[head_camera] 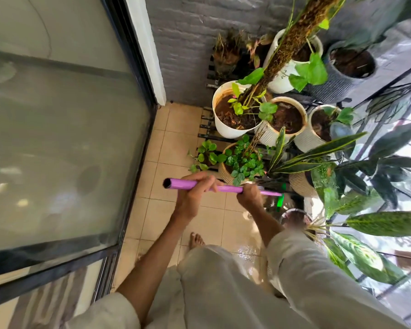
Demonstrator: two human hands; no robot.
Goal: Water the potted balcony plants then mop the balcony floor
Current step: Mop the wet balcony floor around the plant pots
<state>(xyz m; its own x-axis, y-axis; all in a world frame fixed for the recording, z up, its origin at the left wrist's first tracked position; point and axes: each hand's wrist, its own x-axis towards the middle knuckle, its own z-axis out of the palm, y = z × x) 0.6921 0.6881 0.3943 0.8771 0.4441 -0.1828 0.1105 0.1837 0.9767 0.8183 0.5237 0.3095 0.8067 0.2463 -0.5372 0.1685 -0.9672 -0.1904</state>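
Mopping is underway, both hands (192, 193) (250, 195) wrapped around the purple handle (226, 188) beside the pots (233, 110); next, push along wet tiles (211, 222)

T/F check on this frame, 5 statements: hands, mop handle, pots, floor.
1. Both hands grip the purple mop handle. True: left hand nearer the open end, right hand further down.
2. The handle stands upright. False: it lies close to level across the view.
3. The smooth white pot with the moss pole holds no soil. False: brown soil fills it.
4. The tiled floor shows a wet sheen near the person's bare foot. True.
5. The sliding glass door is on the person's right. False: it is on their left.
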